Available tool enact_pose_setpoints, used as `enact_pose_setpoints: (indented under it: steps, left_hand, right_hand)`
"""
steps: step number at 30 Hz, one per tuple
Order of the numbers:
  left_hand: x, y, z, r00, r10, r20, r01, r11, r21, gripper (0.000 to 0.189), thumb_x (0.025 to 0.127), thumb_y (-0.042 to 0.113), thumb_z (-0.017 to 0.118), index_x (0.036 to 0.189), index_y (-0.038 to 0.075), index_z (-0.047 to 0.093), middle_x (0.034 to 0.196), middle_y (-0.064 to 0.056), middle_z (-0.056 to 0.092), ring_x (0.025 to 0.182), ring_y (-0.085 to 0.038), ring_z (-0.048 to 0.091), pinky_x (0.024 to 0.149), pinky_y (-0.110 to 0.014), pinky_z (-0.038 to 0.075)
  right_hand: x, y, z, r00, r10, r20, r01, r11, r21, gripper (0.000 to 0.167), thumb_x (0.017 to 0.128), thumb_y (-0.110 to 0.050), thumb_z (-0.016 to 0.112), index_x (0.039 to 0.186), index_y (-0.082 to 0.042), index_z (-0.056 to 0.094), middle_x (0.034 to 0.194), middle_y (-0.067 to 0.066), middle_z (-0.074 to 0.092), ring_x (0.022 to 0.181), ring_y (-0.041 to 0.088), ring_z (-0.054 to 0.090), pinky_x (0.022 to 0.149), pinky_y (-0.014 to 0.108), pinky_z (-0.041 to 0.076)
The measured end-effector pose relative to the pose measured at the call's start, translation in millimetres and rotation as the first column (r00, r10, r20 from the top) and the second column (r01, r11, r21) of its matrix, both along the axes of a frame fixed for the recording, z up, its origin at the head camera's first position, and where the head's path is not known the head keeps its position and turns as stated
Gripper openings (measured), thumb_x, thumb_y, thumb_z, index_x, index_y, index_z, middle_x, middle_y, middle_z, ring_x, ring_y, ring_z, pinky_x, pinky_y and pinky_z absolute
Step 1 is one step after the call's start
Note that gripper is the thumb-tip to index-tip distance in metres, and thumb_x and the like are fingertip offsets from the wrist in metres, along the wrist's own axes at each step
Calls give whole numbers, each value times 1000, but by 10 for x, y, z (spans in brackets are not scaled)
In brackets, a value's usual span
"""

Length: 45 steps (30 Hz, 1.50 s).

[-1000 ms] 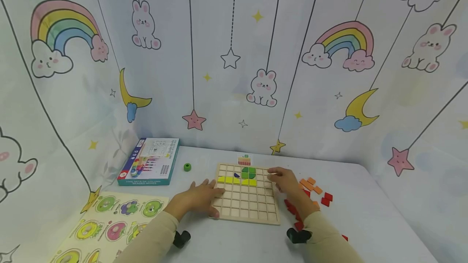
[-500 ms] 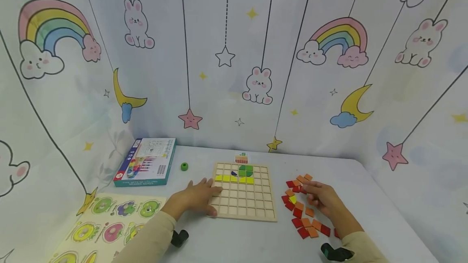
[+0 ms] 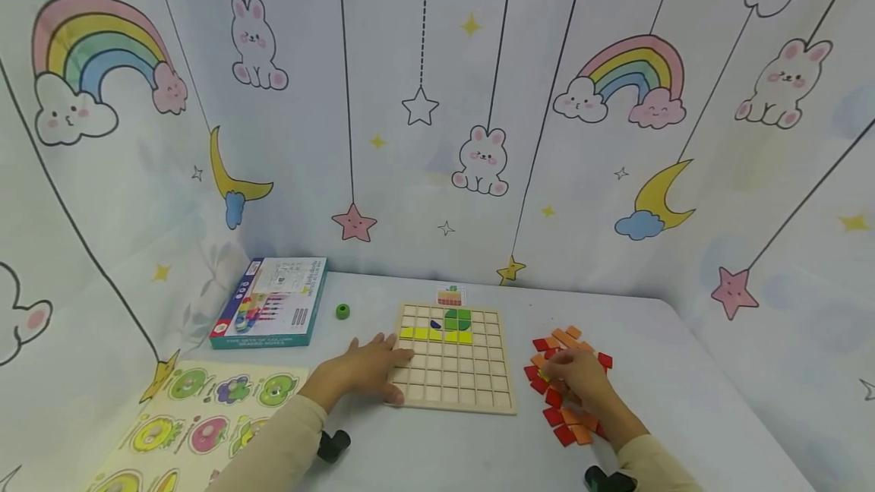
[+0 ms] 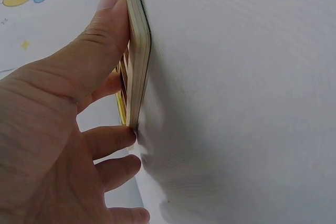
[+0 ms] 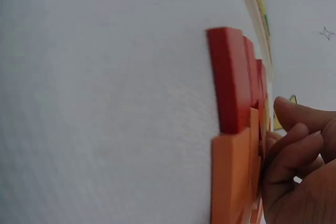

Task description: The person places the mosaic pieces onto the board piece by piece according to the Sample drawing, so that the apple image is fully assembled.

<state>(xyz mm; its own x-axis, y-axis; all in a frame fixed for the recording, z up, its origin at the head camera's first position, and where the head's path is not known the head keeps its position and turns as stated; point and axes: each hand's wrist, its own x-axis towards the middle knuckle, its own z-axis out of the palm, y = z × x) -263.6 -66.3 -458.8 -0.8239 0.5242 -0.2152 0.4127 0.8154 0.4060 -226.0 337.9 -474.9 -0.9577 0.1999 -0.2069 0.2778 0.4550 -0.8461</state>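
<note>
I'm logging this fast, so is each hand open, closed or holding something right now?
Left hand: open, resting on the wooden grid board.
Right hand: fingers bent at the red and orange tiles; whether it holds one cannot be told.

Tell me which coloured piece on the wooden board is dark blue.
The small dark-blue piece left of the green pieces, above the yellow pieces; the other coloured pieces on the board are green or yellow.
</note>
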Motion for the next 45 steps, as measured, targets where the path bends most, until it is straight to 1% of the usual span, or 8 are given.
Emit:
enact_pose_setpoints:
  steps: [3,6,15,18,21,27,33,45]
  left_hand:
    - [-4,1,-3,1000,-2,-2,2,1000,4,84,75,49,86,149,26,54,164,-17,34,153,-42,23,116,-76,13]
    - [-11,-1,-7,1000,0,-3,0,1000,3,84,75,49,86,149,26,53,164,-16,34,154,-41,23,116,-76,12]
    - [0,-6,-6,1000,-2,-3,2,1000,3,82,76,50,85,148,27,54,164,-16,34,153,-42,24,116,-76,13]
    - [8,-1,-6,1000,-6,-2,6,1000,-3,82,76,51,84,149,28,54,164,-16,34,153,-42,23,116,-76,13]
    - [5,1,-6,1000,-7,-7,7,1000,-10,81,76,52,84,148,29,54,164,-15,35,153,-41,24,116,-76,14]
    - [-6,3,-11,1000,-4,-12,4,1000,-21,82,76,53,84,149,29,54,164,-15,35,154,-41,24,116,-75,14]
    - [-3,3,-26,1000,-8,-8,7,1000,-19,82,76,52,84,149,29,54,164,-16,34,153,-41,24,116,-76,14]
    - [0,4,-26,1000,3,-8,-4,1000,-13,82,76,53,84,148,30,54,164,-15,35,154,-41,23,116,-75,13]
  right_hand:
    - [-6,-39,-26,1000,17,-19,-14,989,145,20,92,-19,75,104,-5,67,85,8,61,70,22,54,51,28,45]
    - [-10,-71,-30,998,41,-45,-31,979,203,21,91,-17,75,103,-3,65,89,8,60,79,23,55,57,30,49]
    - [2,-131,-13,998,35,-47,-25,982,189,20,91,-13,75,102,-5,60,88,9,59,78,22,54,59,30,51]
    - [7,-96,-5,998,17,-55,-11,994,105,21,94,-14,72,107,-3,61,86,10,60,69,21,55,55,28,49]
    - [4,-37,38,998,-34,-51,30,996,-80,26,99,-17,67,118,-1,61,83,9,63,64,19,56,53,25,48]
    - [-51,58,177,993,-104,-53,75,918,-390,43,104,-24,62,136,1,50,99,5,67,77,13,68,70,19,58]
    - [-155,41,212,990,-134,-42,96,861,-500,46,104,-26,62,142,-4,49,113,5,62,91,14,71,84,21,58]
    - [-481,-304,275,995,-99,-15,72,809,-583,51,100,-10,64,147,0,47,109,4,64,90,13,65,84,22,58]
